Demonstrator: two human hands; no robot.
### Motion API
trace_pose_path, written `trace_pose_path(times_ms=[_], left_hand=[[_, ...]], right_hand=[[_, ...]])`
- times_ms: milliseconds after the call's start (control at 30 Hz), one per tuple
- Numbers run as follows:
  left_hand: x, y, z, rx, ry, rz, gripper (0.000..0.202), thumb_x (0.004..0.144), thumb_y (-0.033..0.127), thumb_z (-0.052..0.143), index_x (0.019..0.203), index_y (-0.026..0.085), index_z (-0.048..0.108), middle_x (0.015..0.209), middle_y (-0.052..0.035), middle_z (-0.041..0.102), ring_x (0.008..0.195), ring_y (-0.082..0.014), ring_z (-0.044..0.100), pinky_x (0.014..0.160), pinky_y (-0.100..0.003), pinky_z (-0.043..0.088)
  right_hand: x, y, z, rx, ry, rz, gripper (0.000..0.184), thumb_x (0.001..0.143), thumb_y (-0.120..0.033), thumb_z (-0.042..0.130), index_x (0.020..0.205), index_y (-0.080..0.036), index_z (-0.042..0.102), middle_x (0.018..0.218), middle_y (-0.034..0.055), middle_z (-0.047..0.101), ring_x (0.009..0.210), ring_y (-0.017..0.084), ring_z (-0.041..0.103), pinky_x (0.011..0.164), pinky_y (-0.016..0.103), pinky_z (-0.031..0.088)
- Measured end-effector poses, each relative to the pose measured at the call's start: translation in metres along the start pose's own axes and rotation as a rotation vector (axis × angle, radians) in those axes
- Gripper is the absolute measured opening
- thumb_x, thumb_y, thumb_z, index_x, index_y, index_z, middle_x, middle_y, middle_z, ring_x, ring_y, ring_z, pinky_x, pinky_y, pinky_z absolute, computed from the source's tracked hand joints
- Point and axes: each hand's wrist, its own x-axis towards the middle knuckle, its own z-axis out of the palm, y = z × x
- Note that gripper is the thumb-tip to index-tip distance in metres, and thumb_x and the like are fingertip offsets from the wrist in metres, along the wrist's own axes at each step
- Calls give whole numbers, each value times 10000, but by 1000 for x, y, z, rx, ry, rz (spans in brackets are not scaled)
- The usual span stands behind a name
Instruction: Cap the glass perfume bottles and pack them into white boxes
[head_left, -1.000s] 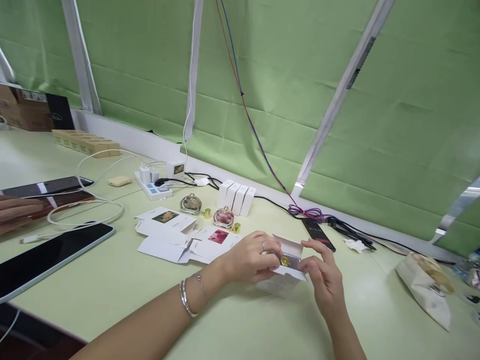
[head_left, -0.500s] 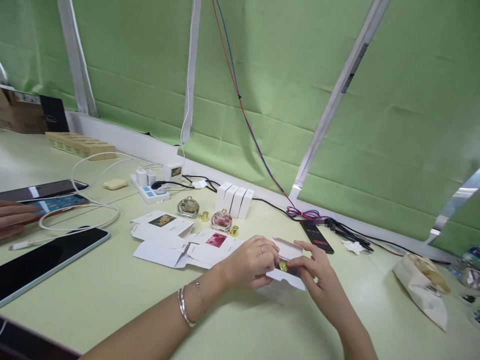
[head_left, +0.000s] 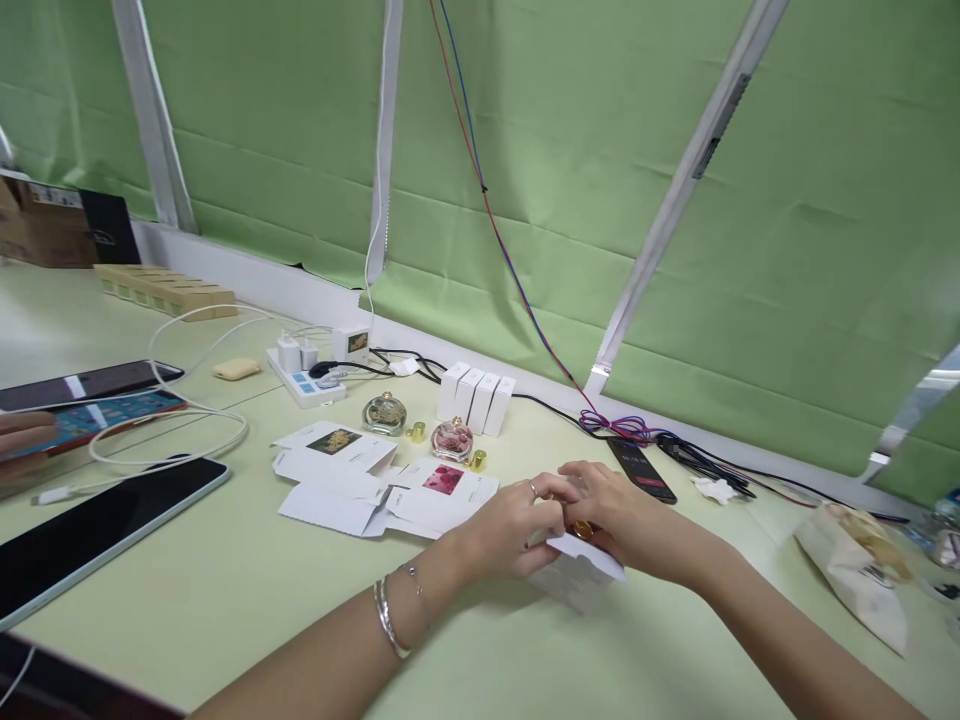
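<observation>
My left hand (head_left: pixel 517 525) is closed around the left side of a small white carton (head_left: pixel 577 580), held open just above the table. A round gold cap (head_left: pixel 583 530) shows in the carton's opening; whatever lies below it is hidden. Over the far right side of the carton curls my right hand (head_left: pixel 626 515), its fingertips at the opening and partly hidden. Left of the hands are flattened white cartons (head_left: pixel 330 508), one with a pink flower picture. Behind these stand a perfume bottle with red petals (head_left: pixel 452 440) and one with pale flowers (head_left: pixel 385 413), with small gold caps (head_left: pixel 478 460) beside them.
Several upright white boxes (head_left: pixel 476 397) stand behind the bottles. A power strip (head_left: pixel 307 383) with chargers and cables lies left. A phone (head_left: pixel 641 470) is beyond my right hand, a cloth pouch (head_left: pixel 855 575) at right. Another person's hand (head_left: pixel 26 435) touches a phone at far left.
My right hand has turned and closed in over the carton's opening, covering its raised far flap and more of the inside. The other person's hand has shifted slightly. The view has moved a little.
</observation>
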Motion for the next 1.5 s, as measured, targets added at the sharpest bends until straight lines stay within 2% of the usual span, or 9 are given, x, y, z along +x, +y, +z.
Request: trace_pose_path(times_ms=[133,267,533,1000,1100,1167,1267,1400,1500], left_hand=[[3,1,-2,-14,27,71,175,643,39,527,696,184,444,1145,-118,537,940,-192,578,726,-270,486],[3,2,-4,-13,22,40,169,654,35,517,694,184,448,1187,-128,527,948,-192,583,707,-264,492],[3,-2,-6,-19,86,41,150,715,43,485,759,186,472,1119,-125,561,892,-177,604,678,-262,492],[4,-3,-9,-44,-104,-12,171,747,14,464,807,173,484,1029,-121,561,978,-177,563,737,-246,505],[3,-3,-10,-28,-124,-17,166,767,16,452,829,165,491,1049,-130,560,946,-175,582,726,-251,511],[3,-3,-8,-14,-133,-10,160,784,23,447,844,161,501,1068,-134,563,946,-175,586,738,-261,514],[3,-3,-4,5,-139,25,149,810,42,445,847,166,518,1064,-122,584,1013,-194,564,794,-292,509],[3,-3,0,30,-119,68,144,827,55,432,841,167,521,1023,-121,607,1054,-216,544,822,-320,510],[3,-2,-1,44,-113,106,150,798,40,453,826,172,517,1008,-108,610,1052,-209,547,821,-305,513]], right_hand=[[-4,-3,-7,50,-16,36,394,729,4,484,959,-281,629,1276,65,410,1168,235,422,918,409,412],[-6,-3,-12,91,-1,46,406,713,21,464,941,-277,619,1177,46,475,1105,205,467,888,363,441],[-6,-5,-18,199,54,70,370,743,-4,425,946,-270,583,1109,39,510,852,146,572,677,262,494],[-6,1,-11,295,1,113,250,751,-17,433,864,-226,510,984,22,514,789,132,536,729,277,463],[-6,5,-11,296,19,112,149,800,-99,443,860,-222,503,921,25,528,758,143,518,710,289,460],[-9,10,-19,335,109,97,81,866,-229,417,902,-220,489,881,30,536,757,156,514,703,301,456],[-17,18,-44,433,293,127,247,906,-437,349,955,-220,458,826,32,527,713,159,511,634,287,449],[-27,18,-70,438,237,224,331,884,-536,359,973,-232,455,728,-4,495,565,128,449,502,251,397],[-34,12,-63,388,208,240,293,898,-490,355,993,-229,448,825,29,542,680,155,505,606,289,440]])
